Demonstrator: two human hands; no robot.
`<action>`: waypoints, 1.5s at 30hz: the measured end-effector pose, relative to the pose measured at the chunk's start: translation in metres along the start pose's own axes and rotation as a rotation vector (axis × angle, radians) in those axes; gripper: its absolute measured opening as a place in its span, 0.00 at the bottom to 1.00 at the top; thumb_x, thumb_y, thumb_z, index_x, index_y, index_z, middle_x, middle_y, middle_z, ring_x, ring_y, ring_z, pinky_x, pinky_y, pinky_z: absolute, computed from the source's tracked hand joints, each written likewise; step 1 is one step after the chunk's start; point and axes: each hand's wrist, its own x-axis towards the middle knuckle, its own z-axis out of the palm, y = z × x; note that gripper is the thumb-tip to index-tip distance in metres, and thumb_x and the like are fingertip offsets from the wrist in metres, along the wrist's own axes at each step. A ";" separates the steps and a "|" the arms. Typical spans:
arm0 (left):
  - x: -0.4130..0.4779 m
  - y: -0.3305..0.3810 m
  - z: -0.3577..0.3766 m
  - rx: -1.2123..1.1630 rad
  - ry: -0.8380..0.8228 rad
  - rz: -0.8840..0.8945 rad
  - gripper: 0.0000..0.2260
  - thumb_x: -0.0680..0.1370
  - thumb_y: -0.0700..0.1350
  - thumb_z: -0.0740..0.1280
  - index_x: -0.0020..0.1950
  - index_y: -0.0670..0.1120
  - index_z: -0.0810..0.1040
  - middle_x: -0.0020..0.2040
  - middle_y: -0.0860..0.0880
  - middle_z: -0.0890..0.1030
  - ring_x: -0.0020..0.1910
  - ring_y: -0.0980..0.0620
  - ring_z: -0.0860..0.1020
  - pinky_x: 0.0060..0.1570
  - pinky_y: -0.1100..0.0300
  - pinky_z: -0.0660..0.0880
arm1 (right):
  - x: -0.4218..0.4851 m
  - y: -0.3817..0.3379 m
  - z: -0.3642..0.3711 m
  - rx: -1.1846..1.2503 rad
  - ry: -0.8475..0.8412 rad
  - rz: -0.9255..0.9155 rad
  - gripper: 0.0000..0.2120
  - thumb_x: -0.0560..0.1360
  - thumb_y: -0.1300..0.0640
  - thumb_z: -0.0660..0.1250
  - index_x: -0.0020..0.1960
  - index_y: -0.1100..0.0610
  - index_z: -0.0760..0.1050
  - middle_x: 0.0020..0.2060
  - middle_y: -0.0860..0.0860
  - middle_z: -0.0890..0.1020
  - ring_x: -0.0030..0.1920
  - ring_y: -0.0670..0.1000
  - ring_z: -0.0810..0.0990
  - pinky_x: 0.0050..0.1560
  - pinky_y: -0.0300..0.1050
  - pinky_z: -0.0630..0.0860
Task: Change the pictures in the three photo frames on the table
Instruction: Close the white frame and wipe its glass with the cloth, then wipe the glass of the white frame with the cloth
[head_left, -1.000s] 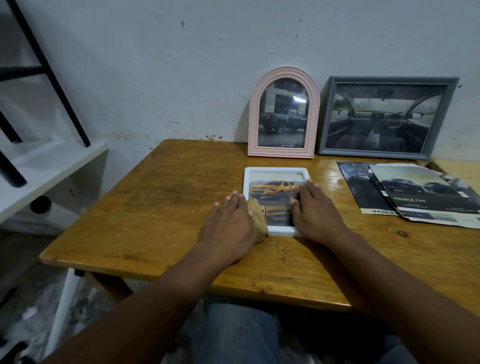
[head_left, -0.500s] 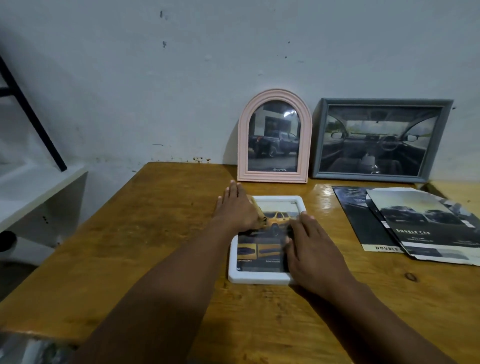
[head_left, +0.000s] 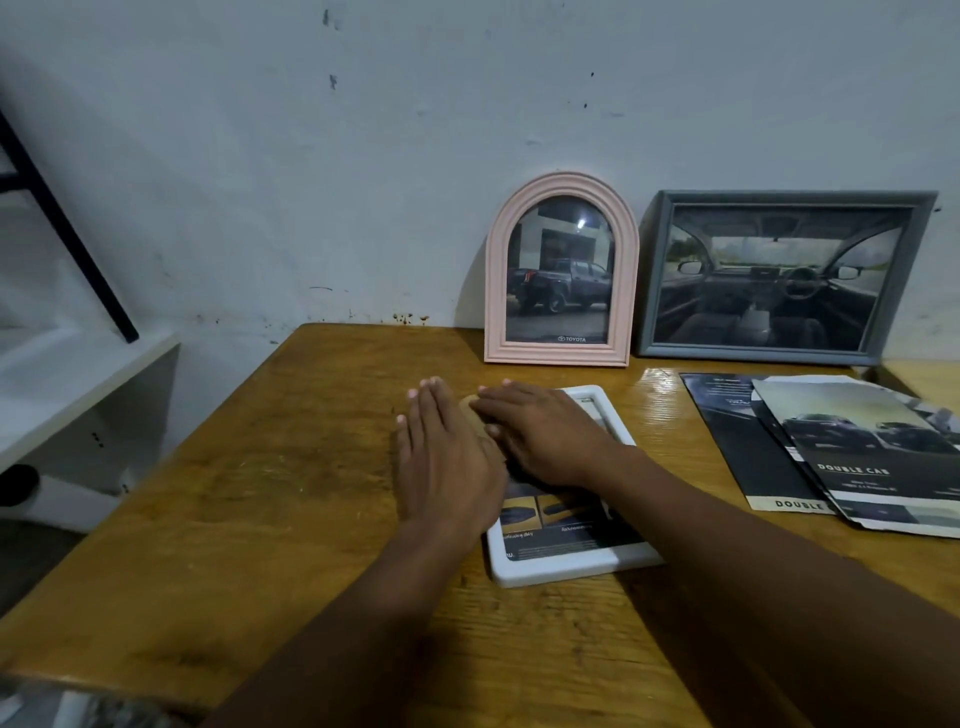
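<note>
The pink frame (head_left: 560, 355) shows TOYOTA; the brochure (head_left: 857, 447) reads DOUBLE CAB.

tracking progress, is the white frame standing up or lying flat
Lying flat: the white frame rests face up on the table, the right hand flat on it, unlike the upright pink frame.

Here's the white frame (head_left: 566, 571), its picture (head_left: 540, 514) banded yellow and black; arched frame (head_left: 494, 291) pale pink; wide frame (head_left: 779, 198) slate grey. The table (head_left: 270, 493) is honey-brown, streaked with darker grain. Black brochures (head_left: 743, 457), white lettering. The wall (head_left: 363, 182) is off-white, flecked dark.
</note>
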 end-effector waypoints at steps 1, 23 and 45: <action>0.000 0.002 0.000 0.020 -0.004 0.009 0.36 0.83 0.50 0.56 0.82 0.41 0.38 0.84 0.43 0.44 0.82 0.45 0.42 0.80 0.49 0.43 | 0.002 0.002 -0.002 -0.077 0.012 0.001 0.21 0.83 0.48 0.55 0.75 0.46 0.67 0.76 0.46 0.67 0.77 0.53 0.60 0.72 0.58 0.59; 0.014 0.009 0.003 0.262 -0.173 0.247 0.24 0.84 0.53 0.55 0.81 0.54 0.61 0.82 0.47 0.60 0.81 0.43 0.53 0.79 0.43 0.52 | -0.101 0.078 -0.094 0.170 0.173 0.682 0.12 0.76 0.66 0.67 0.57 0.58 0.82 0.49 0.54 0.83 0.43 0.51 0.77 0.37 0.40 0.70; 0.003 0.017 -0.046 -0.311 -0.376 -0.003 0.26 0.84 0.50 0.62 0.80 0.51 0.58 0.62 0.51 0.73 0.49 0.54 0.79 0.43 0.59 0.80 | -0.071 -0.024 -0.079 0.188 -0.066 0.697 0.21 0.75 0.50 0.70 0.64 0.53 0.70 0.47 0.49 0.76 0.47 0.51 0.79 0.47 0.48 0.81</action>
